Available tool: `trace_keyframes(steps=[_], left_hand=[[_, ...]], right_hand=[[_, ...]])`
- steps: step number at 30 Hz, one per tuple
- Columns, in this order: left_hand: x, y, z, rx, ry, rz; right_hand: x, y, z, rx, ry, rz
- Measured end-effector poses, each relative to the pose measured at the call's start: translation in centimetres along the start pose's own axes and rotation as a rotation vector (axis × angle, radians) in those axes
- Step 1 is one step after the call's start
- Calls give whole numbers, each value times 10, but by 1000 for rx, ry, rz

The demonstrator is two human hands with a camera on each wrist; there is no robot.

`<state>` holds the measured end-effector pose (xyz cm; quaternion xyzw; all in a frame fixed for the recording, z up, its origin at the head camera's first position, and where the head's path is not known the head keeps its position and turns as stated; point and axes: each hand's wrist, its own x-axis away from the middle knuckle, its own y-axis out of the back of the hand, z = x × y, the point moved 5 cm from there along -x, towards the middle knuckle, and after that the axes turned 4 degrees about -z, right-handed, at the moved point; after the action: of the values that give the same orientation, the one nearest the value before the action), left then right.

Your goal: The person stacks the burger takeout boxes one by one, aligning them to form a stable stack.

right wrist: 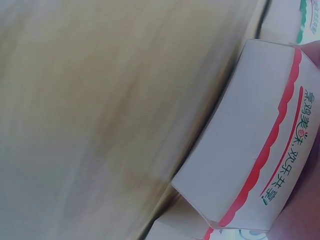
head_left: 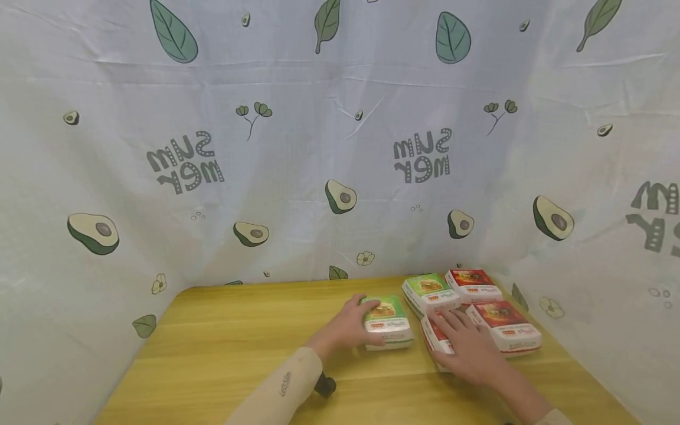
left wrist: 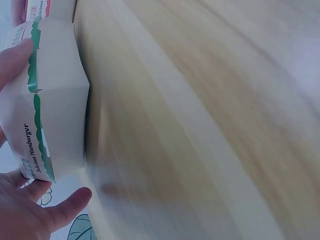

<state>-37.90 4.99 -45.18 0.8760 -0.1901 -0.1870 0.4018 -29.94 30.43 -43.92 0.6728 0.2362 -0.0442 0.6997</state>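
Note:
Near the middle of the table, my left hand grips a green-topped hamburger box across its sides. Its thumb lies against the printed side of that box in the left wrist view, with other fingers at the opposite end. To the right, my right hand spans a red-topped hamburger box, thumb at the near left side and fingers over the top. Much of this box is hidden under the hand; its white side with a red scalloped band fills the right wrist view.
Behind the right hand are another green-topped box and a red-topped box. A further red-topped box sits to its right. The wooden table meets a patterned white curtain at the back and sides.

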Motion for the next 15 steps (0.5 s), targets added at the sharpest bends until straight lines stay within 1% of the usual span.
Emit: trace_keyframes(steps=[9,15], left_hand=[[9,16,12,21,31,-16],[18,19,19,19,46,3]], right_hand=[[-6,0,-2,4,0,7],[-3,0,1,-4,-9,29]])
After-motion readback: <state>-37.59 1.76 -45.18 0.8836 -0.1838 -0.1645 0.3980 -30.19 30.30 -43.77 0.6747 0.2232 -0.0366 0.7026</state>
